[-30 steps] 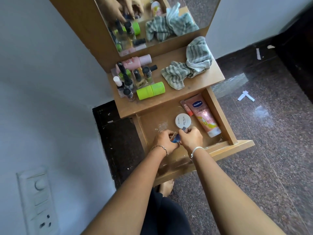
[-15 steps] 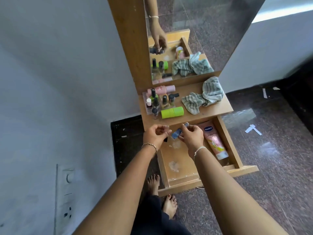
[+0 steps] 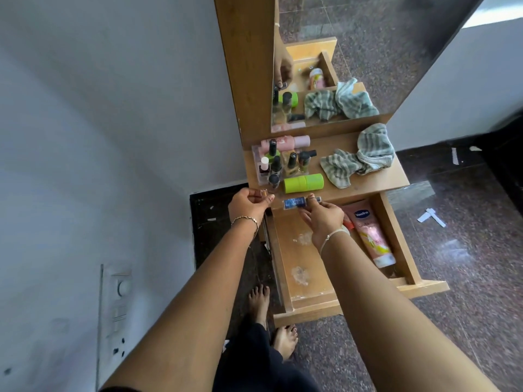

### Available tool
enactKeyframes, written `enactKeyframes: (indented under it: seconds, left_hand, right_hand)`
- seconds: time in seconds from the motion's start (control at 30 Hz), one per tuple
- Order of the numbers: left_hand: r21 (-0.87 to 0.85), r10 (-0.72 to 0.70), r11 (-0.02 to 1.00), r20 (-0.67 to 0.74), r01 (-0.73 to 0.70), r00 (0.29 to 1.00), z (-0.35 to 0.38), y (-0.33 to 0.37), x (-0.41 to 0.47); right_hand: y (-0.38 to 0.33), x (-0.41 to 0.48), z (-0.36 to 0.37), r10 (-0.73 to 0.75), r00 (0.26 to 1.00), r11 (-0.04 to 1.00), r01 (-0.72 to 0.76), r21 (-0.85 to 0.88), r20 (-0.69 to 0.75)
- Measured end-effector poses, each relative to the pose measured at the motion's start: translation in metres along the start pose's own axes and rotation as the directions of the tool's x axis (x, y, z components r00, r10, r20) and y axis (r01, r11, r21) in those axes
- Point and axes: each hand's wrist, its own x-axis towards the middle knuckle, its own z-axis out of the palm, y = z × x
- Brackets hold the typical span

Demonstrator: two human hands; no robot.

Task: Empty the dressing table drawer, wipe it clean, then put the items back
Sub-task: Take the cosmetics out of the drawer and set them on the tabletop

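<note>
Right hand (image 3: 322, 219) pinches a small blue bottle (image 3: 294, 202) near its cap at the tabletop (image 3: 368, 185) edge above the open drawer (image 3: 396, 236), while left hand (image 3: 249, 205) pinches a small cap-like piece (image 3: 263, 192); the bottle is probably light, rigid and slippery, best gripped around the body.

Your wooden drawer (image 3: 297, 267) stands pulled out, white smears on its floor. A pink tube (image 3: 370, 236) lies along its right wall. The small blue bottle (image 3: 294, 203) lies sideways over the desk (image 3: 368, 185) front edge.
</note>
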Motion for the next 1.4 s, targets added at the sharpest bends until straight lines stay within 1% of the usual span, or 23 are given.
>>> enactKeyframes:
  seconds: [0.2,0.43,0.5,0.63,0.73,0.9,1.0,1.2,1.33,1.4]
  left_hand:
    - [0.027,-0.067,0.997,-0.046,0.068,0.997,0.004,0.005,0.01]
    - [0.093,-0.008,0.996,-0.059,0.014,0.998,0.004,0.004,0.012]
    - [0.077,0.008,0.997,-0.043,-0.004,0.999,0.005,0.003,0.011]
    - [0.026,0.009,1.0,-0.048,-0.008,0.999,0.007,0.0,0.009]
    - [-0.014,0.005,1.0,-0.08,-0.006,0.997,0.008,0.0,0.01]
    - [-0.028,0.025,0.999,-0.094,-0.028,0.995,0.008,0.001,0.009]
    - [-0.033,0.028,0.999,-0.109,-0.031,0.994,0.009,0.001,0.007]
    - [0.057,0.069,0.996,-0.131,-0.062,0.989,0.009,0.003,0.001]
    - [0.11,0.108,0.99,-0.193,-0.088,0.975,0.009,0.004,-0.015]
    - [0.161,0.141,0.981,-0.194,-0.111,0.971,0.011,0.003,-0.028]
  right_hand:
    - [0.001,0.004,0.009,0.011,0.999,0.999,-0.009,0.044,-0.038]
    - [-0.001,0.007,0.013,0.028,0.999,0.995,-0.025,0.099,-0.029]
    - [0.0,0.007,0.014,0.024,0.999,0.994,-0.021,0.103,-0.024]
    - [0.002,0.007,0.016,0.011,0.997,1.0,-0.01,0.002,-0.079]
    - [0.001,0.007,0.016,0.008,0.997,1.0,-0.006,0.019,-0.078]
    - [0.001,0.007,0.012,0.004,0.998,0.998,0.0,0.065,-0.057]
    - [0.003,0.004,0.008,-0.006,0.998,1.0,0.008,0.023,-0.055]
    - [0.003,0.001,-0.001,0.003,0.999,1.0,-0.003,0.003,-0.043]
    - [0.004,-0.004,-0.012,-0.007,0.998,0.999,0.005,-0.04,-0.055]
    - [0.007,-0.007,-0.023,-0.02,0.998,0.998,0.016,-0.06,-0.058]
